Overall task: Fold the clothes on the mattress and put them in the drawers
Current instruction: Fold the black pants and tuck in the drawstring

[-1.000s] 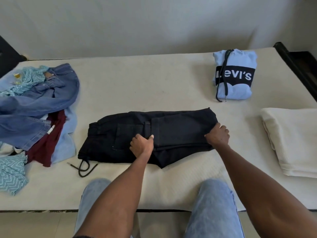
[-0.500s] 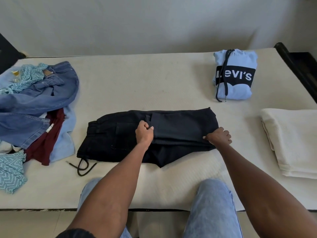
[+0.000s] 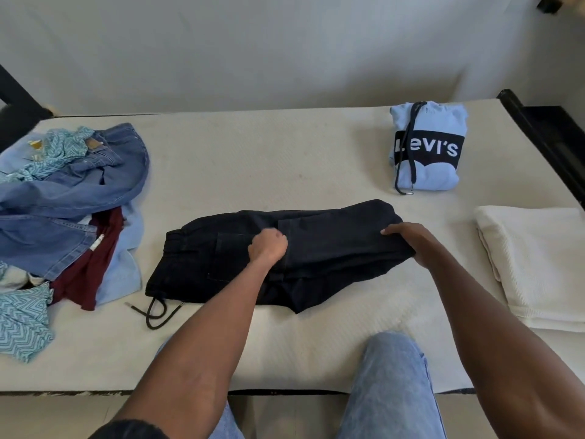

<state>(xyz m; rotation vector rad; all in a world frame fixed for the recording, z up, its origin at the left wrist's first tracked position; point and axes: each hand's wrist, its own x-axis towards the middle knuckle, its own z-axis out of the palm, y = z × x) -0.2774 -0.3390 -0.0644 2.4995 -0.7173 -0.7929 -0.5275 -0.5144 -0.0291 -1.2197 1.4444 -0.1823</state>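
Black trousers (image 3: 335,248) lie partly folded across the middle of the cream mattress (image 3: 269,160), drawstring trailing at the left. My left hand (image 3: 268,245) sits curled on the middle of the trousers, gripping the edge of the folded-over layer. My right hand (image 3: 408,240) grips the folded right end, fingers over the top and thumb hidden. A folded light-blue Levi's hoodie (image 3: 427,147) stands at the back right. An unfolded heap with blue jeans (image 3: 72,198), a maroon garment (image 3: 91,270) and teal patterned cloth (image 3: 22,321) lies at the left.
A folded cream blanket (image 3: 538,267) lies at the right edge. A dark bed frame (image 3: 544,144) runs along the far right. A grey wall stands behind the mattress. My knees in light jeans (image 3: 389,384) are at the mattress's near edge.
My left hand slid farther up along the folded layer's edge. My right hand shifted up onto the right end, and that end now sits raised and bunched.
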